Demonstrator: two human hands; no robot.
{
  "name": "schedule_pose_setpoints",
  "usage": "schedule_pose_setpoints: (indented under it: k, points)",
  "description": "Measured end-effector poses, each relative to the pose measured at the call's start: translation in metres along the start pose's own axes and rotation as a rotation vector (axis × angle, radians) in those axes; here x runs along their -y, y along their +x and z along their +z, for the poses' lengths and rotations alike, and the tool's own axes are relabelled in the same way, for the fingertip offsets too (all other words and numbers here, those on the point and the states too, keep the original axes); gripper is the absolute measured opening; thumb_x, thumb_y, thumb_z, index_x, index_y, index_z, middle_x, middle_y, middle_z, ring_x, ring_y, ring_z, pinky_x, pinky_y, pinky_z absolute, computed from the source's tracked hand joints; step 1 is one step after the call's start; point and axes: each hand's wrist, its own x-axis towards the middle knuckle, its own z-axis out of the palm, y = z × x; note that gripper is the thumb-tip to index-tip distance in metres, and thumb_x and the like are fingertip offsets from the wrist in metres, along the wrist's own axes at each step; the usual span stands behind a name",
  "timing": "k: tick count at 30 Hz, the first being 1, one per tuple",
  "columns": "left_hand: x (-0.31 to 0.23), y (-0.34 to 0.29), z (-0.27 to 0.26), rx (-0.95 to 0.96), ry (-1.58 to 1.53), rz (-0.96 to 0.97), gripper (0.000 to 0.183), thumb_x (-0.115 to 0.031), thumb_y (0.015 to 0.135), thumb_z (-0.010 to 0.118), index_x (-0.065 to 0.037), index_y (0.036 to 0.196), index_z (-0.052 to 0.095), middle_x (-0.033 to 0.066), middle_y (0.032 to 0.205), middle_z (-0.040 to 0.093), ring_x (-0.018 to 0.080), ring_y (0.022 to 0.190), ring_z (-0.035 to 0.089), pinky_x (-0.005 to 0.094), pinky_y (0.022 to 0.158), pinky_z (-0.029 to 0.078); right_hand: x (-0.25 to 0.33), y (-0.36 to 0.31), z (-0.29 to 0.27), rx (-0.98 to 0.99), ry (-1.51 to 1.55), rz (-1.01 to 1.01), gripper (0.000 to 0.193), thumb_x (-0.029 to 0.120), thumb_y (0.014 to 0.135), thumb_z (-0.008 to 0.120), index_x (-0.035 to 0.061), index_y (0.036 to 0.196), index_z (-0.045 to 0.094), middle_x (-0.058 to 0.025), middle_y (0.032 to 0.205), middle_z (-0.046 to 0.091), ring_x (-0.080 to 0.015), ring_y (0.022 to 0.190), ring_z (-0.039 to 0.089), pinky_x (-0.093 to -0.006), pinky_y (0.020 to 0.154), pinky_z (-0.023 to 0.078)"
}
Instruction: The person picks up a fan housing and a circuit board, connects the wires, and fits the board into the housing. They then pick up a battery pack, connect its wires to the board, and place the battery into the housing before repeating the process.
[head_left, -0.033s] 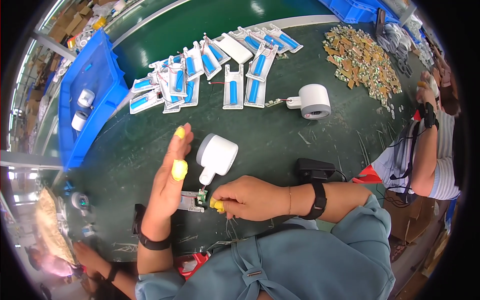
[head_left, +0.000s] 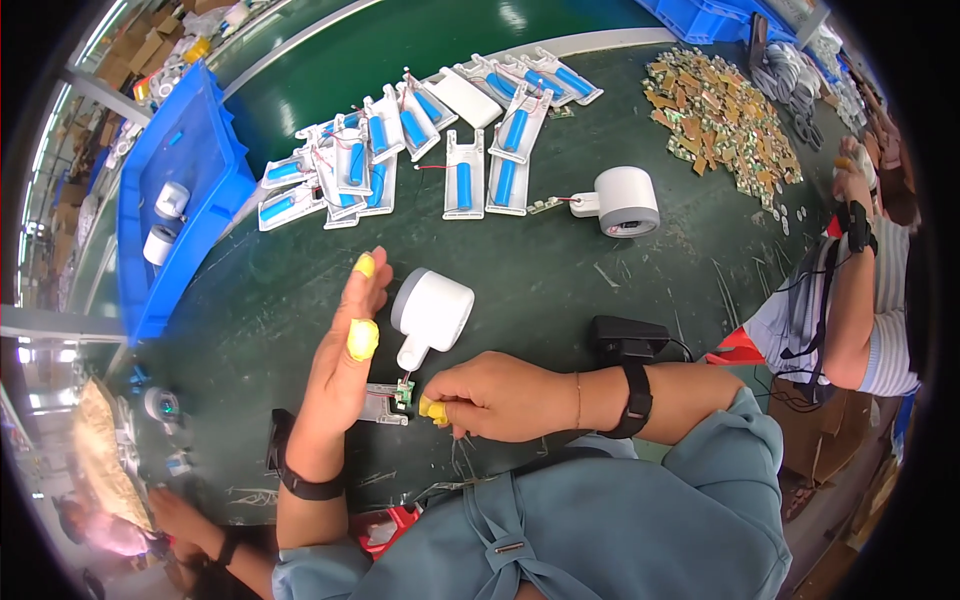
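The left hand is held flat, apart from the curled right hand, whose grip cannot be told, with a green circuit board between them, wired to 1 white device just beyond, and blue-celled white casings spread farther across the tabletop

A dark green table carries overlapping white cases with blue batteries, a loose heap of circuit boards, a white gadget, a second gadget farther back, and a black box.
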Motion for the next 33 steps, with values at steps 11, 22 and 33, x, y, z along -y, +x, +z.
schedule_pose_setpoints:
  k: [11, 22, 33]
  points:
    - [-0.002, 0.007, 0.013, 0.052, -0.014, -0.08, 0.079, -0.056, 0.099, 0.036, -0.002, 0.153, 0.018, 0.0184, 0.157, 0.025, 0.0285, 0.142, 0.03, 0.0384, 0.115, 0.025, -0.006, 0.0, -0.004, 0.0, -0.147, -0.099, 0.017, 0.007, 0.09, 0.049, -0.0004, 0.101, 0.06, -0.0127, 0.075, 0.067, -0.023, 0.068, 0.07, -0.0359, 0.065, 0.054]
    - [-0.02, -0.016, 0.009, 0.027, 0.691, -0.065, 0.089, -0.024, 0.076, 0.08, 0.004, 0.145, 0.031, 0.0197, 0.126, 0.056, 0.0337, 0.113, 0.057, 0.04, 0.097, 0.045, -0.003, -0.001, -0.003, 0.025, -0.124, -0.078, 0.015, 0.014, 0.087, 0.053, 0.0028, 0.088, 0.063, -0.0158, 0.078, 0.066, -0.0348, 0.074, 0.065, -0.0445, 0.069, 0.05]
    - [-0.022, -0.049, -0.002, -0.08, 0.93, -0.187, 0.059, -0.009, 0.079, 0.063, -0.001, 0.135, 0.043, 0.0187, 0.097, 0.066, 0.038, 0.085, 0.063, 0.046, 0.075, 0.049, 0.002, -0.008, 0.0, 0.129, -0.281, -0.11, 0.016, 0.012, 0.087, 0.054, 0.0049, 0.098, 0.062, -0.0123, 0.084, 0.066, -0.0334, 0.077, 0.064, -0.0428, 0.07, 0.051]
